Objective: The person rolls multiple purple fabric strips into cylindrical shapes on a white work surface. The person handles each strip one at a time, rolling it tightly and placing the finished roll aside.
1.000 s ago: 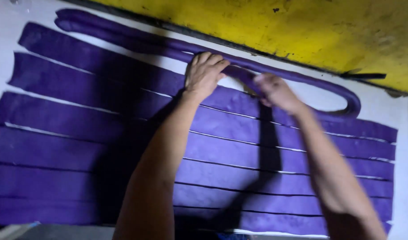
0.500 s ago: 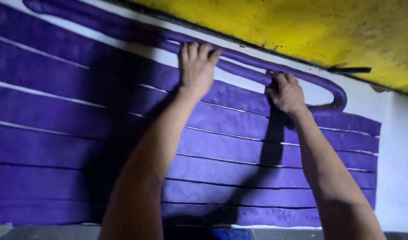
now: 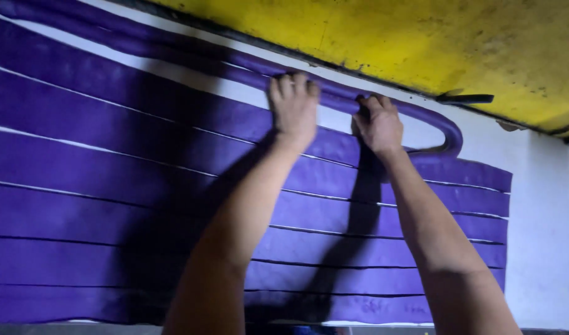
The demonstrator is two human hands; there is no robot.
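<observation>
- Nearest, wide purple strips [image 3: 142, 205] lie flat side by side on the white table [image 3: 545, 236], passing under both forearms.
- The left hand [image 3: 294, 110] curls its fingers over the purple roll [image 3: 334, 99], gripping it from above.
- The right hand [image 3: 377, 124] clamps the same roll just to the right of the left hand, near its looped end [image 3: 449, 133].
- To roll well, I judge both hands should press evenly and keep the roll parallel to the strips.
- Beyond the hands runs a yellow board [image 3: 390, 43].
</observation>
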